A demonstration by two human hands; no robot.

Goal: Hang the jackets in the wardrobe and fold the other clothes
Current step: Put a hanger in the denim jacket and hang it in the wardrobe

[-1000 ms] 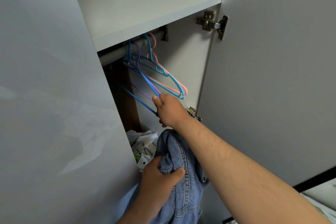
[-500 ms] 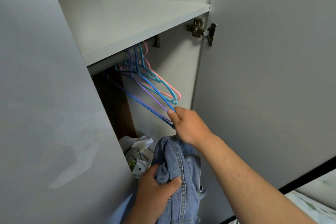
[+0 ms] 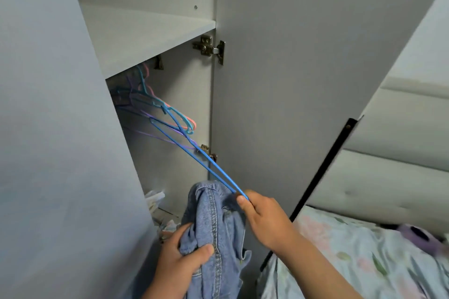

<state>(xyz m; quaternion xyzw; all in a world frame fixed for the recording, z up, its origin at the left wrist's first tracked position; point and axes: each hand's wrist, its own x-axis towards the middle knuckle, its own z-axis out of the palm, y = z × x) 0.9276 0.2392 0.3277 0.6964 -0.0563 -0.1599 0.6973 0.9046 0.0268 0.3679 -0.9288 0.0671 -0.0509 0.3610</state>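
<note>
The right hand (image 3: 264,218) grips the end of a blue hanger (image 3: 194,150) that slants out of the open wardrobe (image 3: 150,31). The left hand (image 3: 179,257) clutches a bunched denim jacket (image 3: 213,221) just below, beside the flowered bed (image 3: 352,250).

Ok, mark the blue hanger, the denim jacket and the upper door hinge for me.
blue hanger (image 3: 206,165): head view, on the two thin blue arms running up from the right hand.
denim jacket (image 3: 213,216): head view, on the stitched seam of the bunched cloth.
upper door hinge (image 3: 208,47): head view, on the metal hinge body.
</note>
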